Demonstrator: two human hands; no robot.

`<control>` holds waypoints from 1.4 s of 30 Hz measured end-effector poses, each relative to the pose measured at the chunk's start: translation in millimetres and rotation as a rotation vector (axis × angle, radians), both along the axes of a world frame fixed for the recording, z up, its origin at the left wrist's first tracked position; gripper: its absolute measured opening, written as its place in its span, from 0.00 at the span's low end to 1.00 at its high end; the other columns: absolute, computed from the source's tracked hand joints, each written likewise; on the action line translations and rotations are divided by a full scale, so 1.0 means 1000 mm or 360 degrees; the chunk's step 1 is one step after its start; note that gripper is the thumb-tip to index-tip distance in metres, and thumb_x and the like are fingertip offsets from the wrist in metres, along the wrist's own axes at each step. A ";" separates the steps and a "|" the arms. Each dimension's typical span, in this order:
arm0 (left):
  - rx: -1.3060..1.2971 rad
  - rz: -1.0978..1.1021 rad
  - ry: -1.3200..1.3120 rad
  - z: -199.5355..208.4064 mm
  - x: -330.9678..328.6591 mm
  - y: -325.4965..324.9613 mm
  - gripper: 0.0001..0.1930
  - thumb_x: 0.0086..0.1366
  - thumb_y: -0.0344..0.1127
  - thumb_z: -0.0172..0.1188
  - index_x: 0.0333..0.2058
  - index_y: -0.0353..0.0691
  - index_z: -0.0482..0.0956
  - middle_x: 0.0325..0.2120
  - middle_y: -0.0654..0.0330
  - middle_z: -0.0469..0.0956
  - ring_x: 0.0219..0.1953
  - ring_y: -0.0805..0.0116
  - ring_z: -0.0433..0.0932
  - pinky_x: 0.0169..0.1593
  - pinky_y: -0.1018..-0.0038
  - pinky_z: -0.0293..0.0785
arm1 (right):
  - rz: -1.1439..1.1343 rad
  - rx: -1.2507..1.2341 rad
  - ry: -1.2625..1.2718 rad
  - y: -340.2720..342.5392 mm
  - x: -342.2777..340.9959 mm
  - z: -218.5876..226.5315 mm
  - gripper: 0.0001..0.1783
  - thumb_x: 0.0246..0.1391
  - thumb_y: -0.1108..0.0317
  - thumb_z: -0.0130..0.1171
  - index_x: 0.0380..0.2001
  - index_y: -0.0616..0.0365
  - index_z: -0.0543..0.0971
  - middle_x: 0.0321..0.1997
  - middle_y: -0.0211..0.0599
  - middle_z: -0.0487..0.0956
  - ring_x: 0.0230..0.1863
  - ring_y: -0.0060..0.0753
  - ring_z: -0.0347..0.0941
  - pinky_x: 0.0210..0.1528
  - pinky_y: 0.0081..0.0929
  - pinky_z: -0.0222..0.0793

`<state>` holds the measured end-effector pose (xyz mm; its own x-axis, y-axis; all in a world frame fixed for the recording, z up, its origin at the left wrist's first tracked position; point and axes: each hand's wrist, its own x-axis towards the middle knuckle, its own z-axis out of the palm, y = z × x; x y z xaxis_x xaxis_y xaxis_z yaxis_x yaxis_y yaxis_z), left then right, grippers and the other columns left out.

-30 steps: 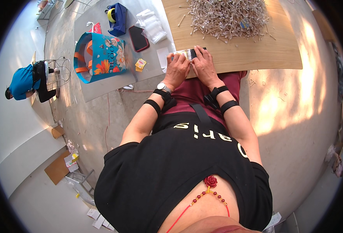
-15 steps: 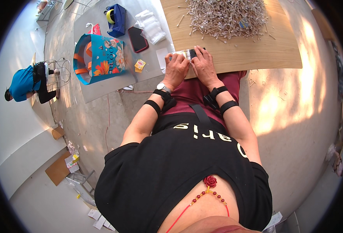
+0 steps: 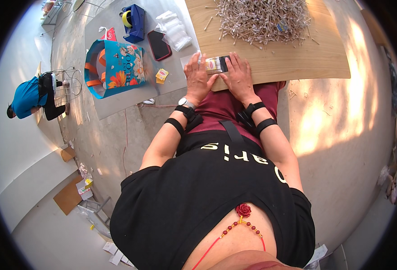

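Note:
A flat clear pack of cotton swabs [image 3: 213,65], with a small label and a black end, lies near the front edge of the wooden board. My left hand [image 3: 198,77] rests palm down at the pack's left end, its fingers stretched forward and the thumb apart. On the other side my right hand [image 3: 238,77] lies flat, fingers extended over the black end. Both hands press or touch the pack without wrapping round it. Farther off on the board is a big heap of loose cotton swabs [image 3: 261,20].
Left of the wooden board [image 3: 306,65], a grey table holds a blue floral bag [image 3: 133,63], a blue tape dispenser [image 3: 135,27], a phone [image 3: 159,45], clear plastic bags [image 3: 175,32] and small yellow labels [image 3: 162,75]. A person in blue [image 3: 27,96] bends over at far left.
Both hands have gone from fingers curled at the pack to lying flatter and farther apart. More of the swab pack now shows between them.

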<state>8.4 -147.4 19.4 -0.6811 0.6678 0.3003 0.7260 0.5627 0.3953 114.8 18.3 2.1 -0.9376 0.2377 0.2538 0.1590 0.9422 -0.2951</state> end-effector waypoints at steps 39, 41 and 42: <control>-0.0260 0.0052 -0.0323 -0.053 -0.001 -0.021 0.60 0.68 0.70 0.55 0.78 0.32 0.34 0.80 0.42 0.34 0.82 0.48 0.31 0.76 0.38 0.27 | 0.0183 0.0151 -0.0403 -0.007 -0.022 -0.007 0.64 0.61 0.19 0.38 0.79 0.65 0.50 0.86 0.45 0.45 0.87 0.38 0.30 0.82 0.57 0.14; -0.0253 0.0047 -0.0322 -0.053 -0.001 -0.021 0.60 0.68 0.70 0.55 0.78 0.32 0.34 0.80 0.41 0.34 0.82 0.48 0.31 0.76 0.39 0.28 | 0.0196 0.0188 -0.0437 -0.007 -0.022 -0.005 0.64 0.61 0.19 0.38 0.79 0.66 0.50 0.86 0.45 0.45 0.87 0.38 0.30 0.82 0.56 0.15; -0.0249 0.0048 -0.0330 -0.052 -0.001 -0.021 0.60 0.68 0.70 0.55 0.78 0.31 0.34 0.80 0.41 0.34 0.82 0.48 0.31 0.76 0.39 0.28 | 0.0202 0.0207 -0.0453 -0.007 -0.023 -0.005 0.64 0.60 0.19 0.39 0.79 0.66 0.50 0.86 0.46 0.45 0.87 0.38 0.30 0.82 0.56 0.15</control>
<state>7.8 -168.7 -32.4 -0.7376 0.6736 0.0468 0.6206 0.6490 0.4401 92.1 11.6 -2.5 -0.9952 0.0976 -0.0021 0.0970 0.9865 -0.1317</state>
